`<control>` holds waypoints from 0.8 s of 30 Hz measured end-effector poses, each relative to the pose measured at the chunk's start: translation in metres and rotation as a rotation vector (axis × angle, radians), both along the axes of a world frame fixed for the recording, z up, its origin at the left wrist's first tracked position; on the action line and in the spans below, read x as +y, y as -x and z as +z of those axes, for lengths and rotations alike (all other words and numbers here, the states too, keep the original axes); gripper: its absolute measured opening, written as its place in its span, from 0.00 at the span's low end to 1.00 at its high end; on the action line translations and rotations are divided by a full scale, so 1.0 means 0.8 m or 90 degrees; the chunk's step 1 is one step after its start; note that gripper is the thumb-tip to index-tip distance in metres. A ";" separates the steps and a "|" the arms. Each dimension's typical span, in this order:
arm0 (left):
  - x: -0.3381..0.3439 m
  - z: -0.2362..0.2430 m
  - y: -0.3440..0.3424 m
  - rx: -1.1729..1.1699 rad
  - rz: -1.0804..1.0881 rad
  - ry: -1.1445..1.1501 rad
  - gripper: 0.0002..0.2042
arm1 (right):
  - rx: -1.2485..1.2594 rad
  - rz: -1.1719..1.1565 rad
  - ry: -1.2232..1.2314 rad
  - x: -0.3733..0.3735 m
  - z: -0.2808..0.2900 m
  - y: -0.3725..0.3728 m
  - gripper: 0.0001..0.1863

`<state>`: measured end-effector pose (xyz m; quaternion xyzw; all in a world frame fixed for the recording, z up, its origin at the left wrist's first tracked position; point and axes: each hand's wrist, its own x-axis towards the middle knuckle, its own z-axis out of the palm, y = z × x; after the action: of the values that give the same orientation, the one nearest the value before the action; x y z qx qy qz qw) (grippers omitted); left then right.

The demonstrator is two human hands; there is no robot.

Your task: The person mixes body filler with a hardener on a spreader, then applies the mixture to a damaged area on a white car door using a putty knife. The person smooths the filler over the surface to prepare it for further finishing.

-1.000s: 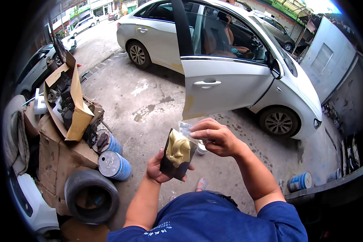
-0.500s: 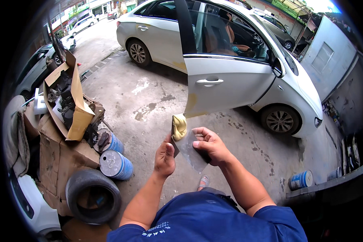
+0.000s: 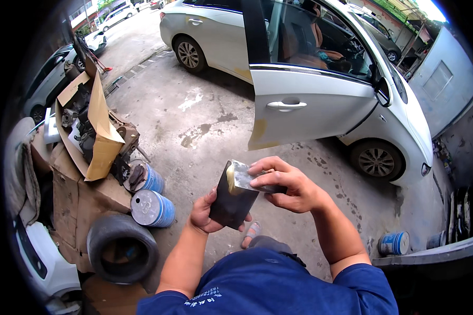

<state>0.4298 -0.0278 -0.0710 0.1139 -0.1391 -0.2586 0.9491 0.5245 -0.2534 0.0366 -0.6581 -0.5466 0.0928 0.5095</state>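
Observation:
My left hand [image 3: 204, 214] is closed round a dark flat board [image 3: 231, 207], held tilted in front of my body. Yellowish putty [image 3: 231, 177] lies at the board's far end. In my right hand [image 3: 289, 184] is a putty spreader [image 3: 243, 175] with a grey, smeared blade and a dark grip. Its blade lies over the putty and hides part of it. Beyond my hands stands a white car with its front door [image 3: 299, 113] swung open. Yellow filler patches [image 3: 258, 128] show along the door's lower rear edge.
At left are an open cardboard box [image 3: 102, 131] full of parts, blue-sided drums [image 3: 152, 207] and a tire [image 3: 122, 249]. A white bumper-like panel [image 3: 47, 260] lies at the lower left. Another blue can [image 3: 394, 243] stands at right, by a grey ledge [image 3: 436, 251].
The board has turned so its broad dark face shows. My right hand has brought the spreader from beside the board onto the putty, pressing it flatter. The view has shifted slightly.

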 end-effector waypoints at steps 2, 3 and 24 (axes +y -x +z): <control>-0.004 -0.005 -0.024 0.029 -0.001 -0.018 0.31 | -0.031 -0.025 0.074 -0.010 -0.005 -0.046 0.29; -0.008 -0.010 -0.035 0.043 0.007 -0.015 0.31 | -0.048 -0.042 0.088 -0.015 -0.008 -0.066 0.30; -0.029 -0.011 -0.234 -0.035 0.389 -0.393 0.28 | -0.304 -0.427 0.223 0.030 -0.069 -0.136 0.18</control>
<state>0.6172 -0.0506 -0.0797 0.4348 -0.0404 0.0078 0.8996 0.6336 -0.2293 -0.0184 -0.8782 -0.3811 -0.1412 0.2522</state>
